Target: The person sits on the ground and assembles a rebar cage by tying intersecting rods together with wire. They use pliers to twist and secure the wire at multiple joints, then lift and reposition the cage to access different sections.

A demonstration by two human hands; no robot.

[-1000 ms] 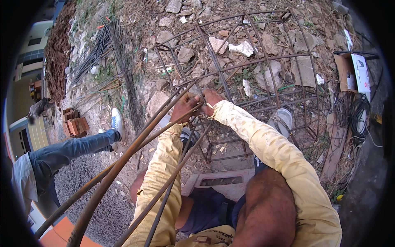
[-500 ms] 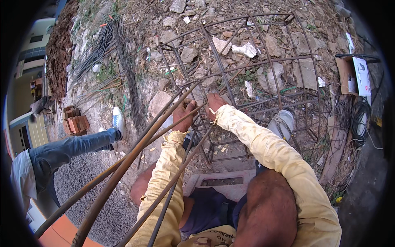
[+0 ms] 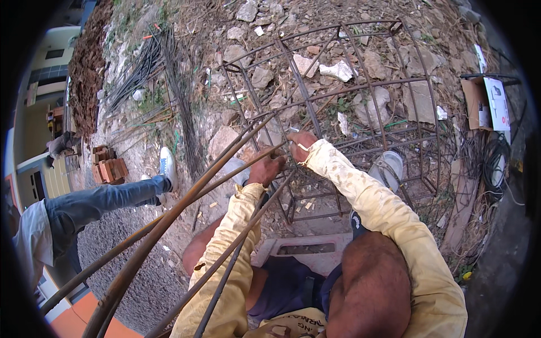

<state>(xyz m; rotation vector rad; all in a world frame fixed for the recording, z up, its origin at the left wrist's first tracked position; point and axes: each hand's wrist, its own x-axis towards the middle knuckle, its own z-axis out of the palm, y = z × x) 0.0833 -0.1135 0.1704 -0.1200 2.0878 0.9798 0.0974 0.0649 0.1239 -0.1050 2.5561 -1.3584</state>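
A long cage of rusty steel rebar lies on the ground in front of me, its bars joined by square stirrups. At its near left corner my left hand is closed, fingers curled beside the bars; what they grip is hidden. Just right of it, my right hand is closed with its fingertips together at the same corner, and anything pinched there is too small to make out. Several long rebar rods run from this corner toward the lower left, passing over and beside my left forearm.
A person in jeans is at the left, beside a gravel heap and stacked bricks. Loose rods lie at the far left. Rubble stones lie under the cage. An open cardboard box and coiled cable are at the right.
My left hand has moved slightly right and down, with its back turned more upward. My right hand has shifted a little right and stays closed at the corner.
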